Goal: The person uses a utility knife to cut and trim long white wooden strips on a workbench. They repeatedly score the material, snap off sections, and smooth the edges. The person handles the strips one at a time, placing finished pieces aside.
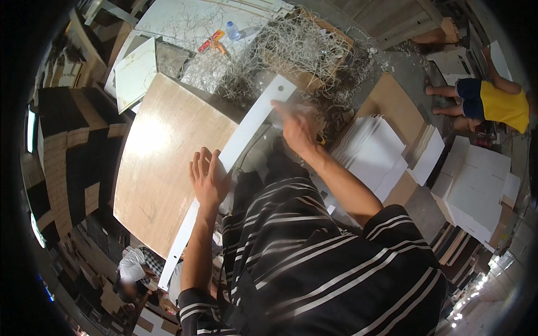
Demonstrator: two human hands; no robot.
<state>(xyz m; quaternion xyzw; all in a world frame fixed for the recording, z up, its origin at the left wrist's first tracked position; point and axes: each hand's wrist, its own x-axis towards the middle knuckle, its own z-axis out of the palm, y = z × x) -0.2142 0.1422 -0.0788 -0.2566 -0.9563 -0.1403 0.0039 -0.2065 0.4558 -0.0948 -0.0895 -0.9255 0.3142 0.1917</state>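
From where I stand, the long, flat white strip (pixel 252 124) lies aslant along the person's side of a smooth, wood-grained board (pixel 168 140), one holed end pointing away to the right, the other back to the left, both past the board's edges. The left hand (pixel 208 180) lies over it, fingers slightly spread onto the board's broad open face; the right hand (pixel 298 130), blurred, points its index finger at the far end, whether pinching I can't tell. Beyond it heap curly pale shavings (pixel 302 50), with stacked white panels (pixel 370 148) to the right.
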